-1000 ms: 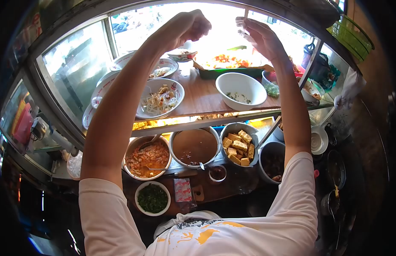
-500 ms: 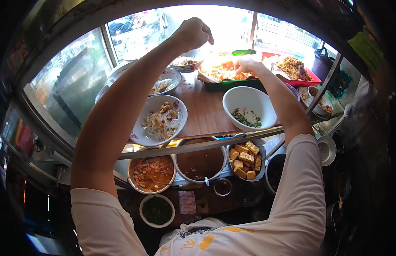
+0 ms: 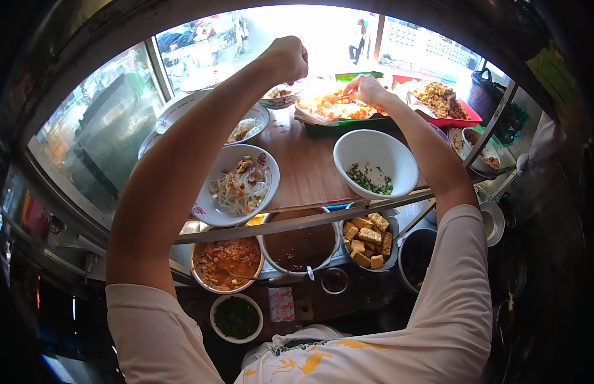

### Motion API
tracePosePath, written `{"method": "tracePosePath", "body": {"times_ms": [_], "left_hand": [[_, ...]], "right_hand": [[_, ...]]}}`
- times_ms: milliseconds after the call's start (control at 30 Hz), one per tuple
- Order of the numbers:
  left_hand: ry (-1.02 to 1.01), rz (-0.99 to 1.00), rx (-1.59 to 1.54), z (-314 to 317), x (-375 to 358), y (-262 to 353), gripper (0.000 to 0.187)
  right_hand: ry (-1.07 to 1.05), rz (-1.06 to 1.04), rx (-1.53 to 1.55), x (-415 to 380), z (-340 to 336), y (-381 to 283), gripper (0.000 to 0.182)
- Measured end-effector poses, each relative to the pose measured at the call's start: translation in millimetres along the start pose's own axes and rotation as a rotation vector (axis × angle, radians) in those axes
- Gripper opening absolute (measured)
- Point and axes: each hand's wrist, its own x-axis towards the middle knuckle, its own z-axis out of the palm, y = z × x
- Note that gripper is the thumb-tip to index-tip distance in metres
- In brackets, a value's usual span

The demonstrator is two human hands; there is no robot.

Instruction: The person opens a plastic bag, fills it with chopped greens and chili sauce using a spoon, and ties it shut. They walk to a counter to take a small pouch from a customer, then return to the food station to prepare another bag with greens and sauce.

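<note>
My left hand (image 3: 288, 56) is raised at the back of the counter, its fingers curled closed above a small patterned bowl of food (image 3: 283, 101). Whatever those fingers may hold is hidden. Over a tray (image 3: 335, 128) of bright orange, washed-out food pieces (image 3: 329, 107), my right hand (image 3: 367, 89) pinches its fingertips together. A thin reddish piece shows at the fingertips, too small to name. Nearer me stand a white bowl (image 3: 271, 192) of pale noodles with brown topping and a deep white bowl (image 3: 345, 150) with chopped greens at its bottom.
A metal rail (image 3: 297, 221) crosses in front of me. Below it sit a pot of red sauce (image 3: 226, 259), a pot of brown liquid (image 3: 300, 240) and a bowl of fried tofu (image 3: 367, 240). A red tray (image 3: 473, 115) of brown crumbs lies back right. Glass encloses the left.
My left hand has dropped slightly and its fingers have curled in tighter. My right hand has lifted a little and shifted left above the orange pieces. A person has come into view outside.
</note>
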Motion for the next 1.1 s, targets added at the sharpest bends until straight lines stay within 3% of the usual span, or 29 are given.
{"method": "tracePosePath", "body": {"times_ms": [267, 467, 633, 833, 933, 967, 1033, 1067, 1100], "left_hand": [[-0.006, 0.041, -0.158, 17, 10, -6, 0.019], [-0.022, -0.027, -0.132, 34, 25, -2, 0.015], [-0.031, -0.126, -0.149, 56, 46, -6, 0.014], [-0.107, -0.245, -0.003, 65, 64, 6, 0.017], [-0.115, -0.303, 0.020, 64, 69, 8, 0.014], [-0.113, -0.324, 0.012, 65, 69, 8, 0.014], [-0.054, -0.393, -0.186, 62, 64, 7, 0.020], [-0.026, -0.428, -0.284, 60, 60, 9, 0.024], [-0.007, -0.441, -0.362, 58, 58, 10, 0.029]], "right_hand": [[-0.266, 0.131, 0.309, -20, -23, -34, 0.031], [-0.237, 0.226, 0.458, -16, -36, -12, 0.023], [-0.155, 0.267, 0.369, -24, -65, -15, 0.019], [0.012, 0.182, 0.212, -24, -105, -25, 0.021], [0.083, 0.113, 0.096, -40, -124, -61, 0.022], [0.126, 0.019, 0.026, -40, -121, -65, 0.022], [0.208, -0.166, -0.114, -45, -115, -75, 0.021], [0.293, -0.253, -0.330, -54, -111, -87, 0.016], [0.377, -0.277, -0.289, -56, -109, -86, 0.015]]}}
